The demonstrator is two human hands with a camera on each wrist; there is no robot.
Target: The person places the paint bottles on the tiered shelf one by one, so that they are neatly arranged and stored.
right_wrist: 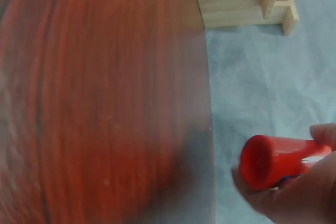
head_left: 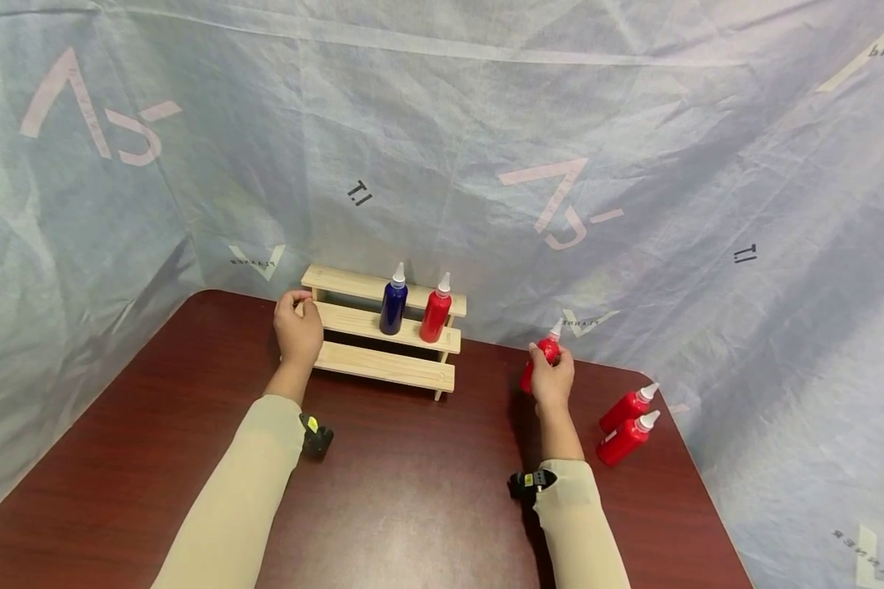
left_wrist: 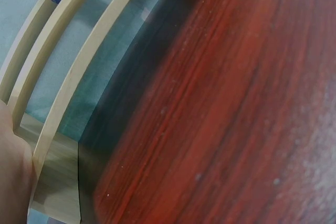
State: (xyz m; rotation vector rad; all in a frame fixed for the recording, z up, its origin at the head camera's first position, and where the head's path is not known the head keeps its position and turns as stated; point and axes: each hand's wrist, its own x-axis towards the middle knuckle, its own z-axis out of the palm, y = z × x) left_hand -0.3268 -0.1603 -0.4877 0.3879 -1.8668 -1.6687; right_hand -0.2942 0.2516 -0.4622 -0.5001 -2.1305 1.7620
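Presently, a red squeeze bottle (head_left: 541,362) with a white nozzle is gripped by the right hand (head_left: 552,381), the fingers being curled round its body; it is held clear of the dark red wooden surface (head_left: 427,491), to the right of the three-step wooden rack (head_left: 383,331) and near the surface's far edge. In the right wrist view the round base of this bottle (right_wrist: 273,161) is seen end-on, enclosed by the fingers (right_wrist: 323,135). The left hand (head_left: 298,327) is placed against the left end of the rack at the level of the middle step, with the fingers bent round the end of the boards; in the left wrist view only the heel of the hand (left_wrist: 13,171) is seen beside the pale slats (left_wrist: 68,93). On the middle step of the rack a blue bottle (head_left: 394,304) and a second red bottle (head_left: 436,312) stand upright, side by side. Two further red bottles (head_left: 626,421) lie tilted on the surface near its right edge, just beside each other and apart from the held bottle. The surface is enclosed at the back and sides by a pale blue printed sheet (head_left: 486,147). Beige sleeves (head_left: 243,491) cover both forearms.
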